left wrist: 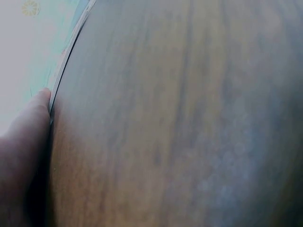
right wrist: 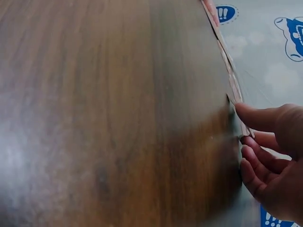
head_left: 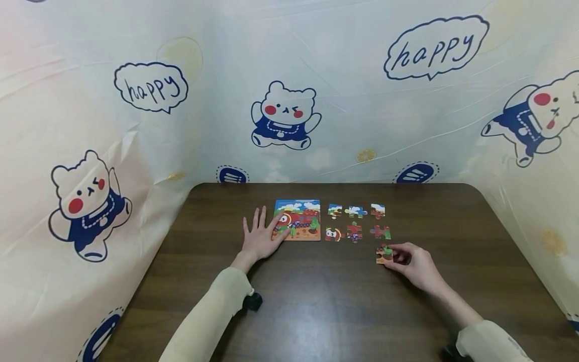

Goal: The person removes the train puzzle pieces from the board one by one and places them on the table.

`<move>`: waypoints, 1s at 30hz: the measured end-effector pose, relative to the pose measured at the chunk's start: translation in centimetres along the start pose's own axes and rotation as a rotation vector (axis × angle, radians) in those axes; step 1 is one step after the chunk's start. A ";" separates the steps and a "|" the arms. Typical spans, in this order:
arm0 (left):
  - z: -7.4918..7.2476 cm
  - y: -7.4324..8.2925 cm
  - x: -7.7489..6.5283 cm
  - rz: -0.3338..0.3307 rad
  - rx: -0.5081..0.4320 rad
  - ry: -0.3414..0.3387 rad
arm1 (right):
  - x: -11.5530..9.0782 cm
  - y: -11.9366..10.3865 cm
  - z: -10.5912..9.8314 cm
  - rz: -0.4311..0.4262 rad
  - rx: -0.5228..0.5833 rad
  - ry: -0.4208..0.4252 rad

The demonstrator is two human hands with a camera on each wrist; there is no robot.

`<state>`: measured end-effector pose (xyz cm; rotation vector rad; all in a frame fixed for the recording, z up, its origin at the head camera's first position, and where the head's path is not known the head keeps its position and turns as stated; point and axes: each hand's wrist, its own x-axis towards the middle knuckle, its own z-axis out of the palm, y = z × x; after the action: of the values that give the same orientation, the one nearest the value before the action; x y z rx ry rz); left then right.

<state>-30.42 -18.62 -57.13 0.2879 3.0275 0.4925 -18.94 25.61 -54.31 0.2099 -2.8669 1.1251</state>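
My left hand (head_left: 261,241) lies with fingers spread, its thumb and index finger on the left side of a colorful picture board (head_left: 297,231) that shows a red train and a cactus. In the left wrist view only part of this hand (left wrist: 23,142) appears. Between thumb and fingers, my right hand (head_left: 417,266) pinches a jigsaw puzzle piece (head_left: 382,255) with a green and orange print. That piece is hard to make out in the right wrist view, where the right hand (right wrist: 279,156) shows curled fingers.
Right of the board, jigsaw pieces lie apart in two rows: an upper row with a cloud piece (head_left: 356,211), and a lower row with a red piece (head_left: 355,231). The brown wooden table (head_left: 316,311) ends at a printed cloth backdrop (head_left: 208,125).
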 end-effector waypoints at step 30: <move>0.5 -0.4 0.1 -0.004 0.046 0.034 | 5.3 -4.7 3.1 -0.175 0.027 0.018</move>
<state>-30.52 -18.79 -57.70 0.2794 3.0753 0.4324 -23.52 19.53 -52.93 0.4394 -2.7549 1.1268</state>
